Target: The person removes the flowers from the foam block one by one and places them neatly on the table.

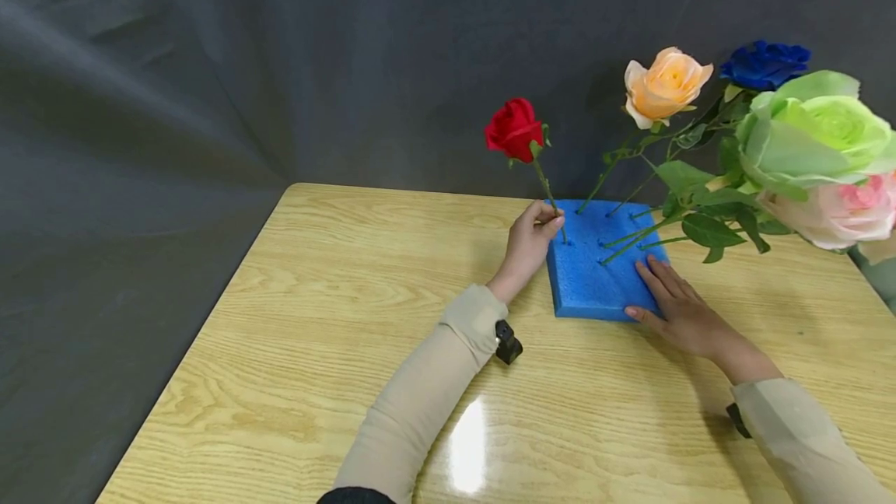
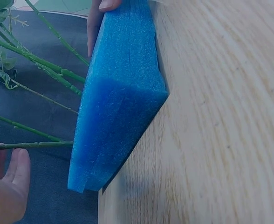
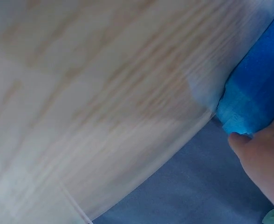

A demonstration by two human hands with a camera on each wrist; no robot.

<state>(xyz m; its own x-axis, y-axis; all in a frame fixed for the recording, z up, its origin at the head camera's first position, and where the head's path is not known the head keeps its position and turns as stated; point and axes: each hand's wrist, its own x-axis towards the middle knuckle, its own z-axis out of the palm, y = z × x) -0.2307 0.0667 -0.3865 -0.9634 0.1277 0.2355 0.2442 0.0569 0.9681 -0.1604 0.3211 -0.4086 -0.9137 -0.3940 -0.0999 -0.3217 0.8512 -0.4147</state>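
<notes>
A red rose (image 1: 514, 131) stands at the left edge of a blue foam block (image 1: 588, 286), its stem in the foam. My left hand (image 1: 526, 243) pinches that stem between thumb and fingers, just above the block; the left wrist view shows the stem (image 2: 39, 145) meeting the foam. My right hand (image 1: 682, 313) rests with extended fingers on the block's near right corner. In the right wrist view its thumb side lies against the foam (image 3: 258, 93); the other fingers are hidden there.
Other stems lean right from the block, bearing a peach rose (image 1: 665, 88), a dark blue rose (image 1: 766, 66), a large green rose (image 1: 819, 134) and a pink rose (image 1: 836, 216). The wooden table (image 1: 336, 278) ends at a dark grey cloth (image 1: 392, 68) behind.
</notes>
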